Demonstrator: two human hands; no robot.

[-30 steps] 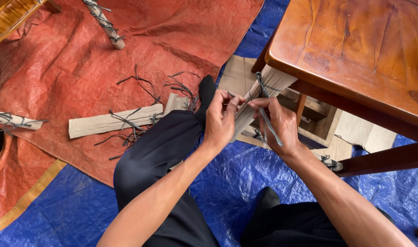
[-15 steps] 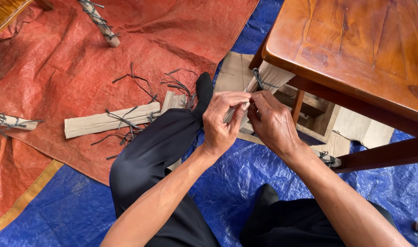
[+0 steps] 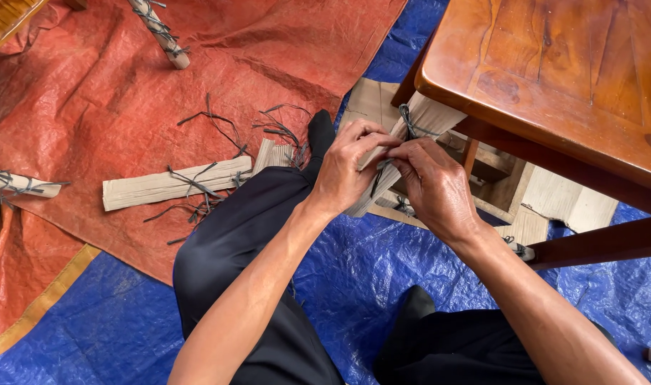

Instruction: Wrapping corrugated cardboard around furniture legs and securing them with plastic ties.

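Hands at frame centre: our left hand (image 3: 350, 167) and right hand (image 3: 429, 185) meet on a cardboard-wrapped table leg (image 3: 404, 153), fingers of both closed on the dark strap (image 3: 409, 122) and wrapping there. That leg slants down from under the wooden tabletop (image 3: 553, 71), which fills the upper right and overhangs our right hand, crowding that side. Another leg (image 3: 596, 246), bare dark wood, runs along the right edge below it.

Left of centre lies a loose cardboard strip (image 3: 176, 184) with cut strap ends (image 3: 218, 128) scattered round it on the orange tarp (image 3: 90, 93). Two more wrapped legs show, one at top (image 3: 161, 32), one at left edge (image 3: 15, 183). Blue tarp (image 3: 368, 264) covers the lower frame; our black-trousered knees (image 3: 247, 249) take up most of it. Open floor lies mainly at upper left.
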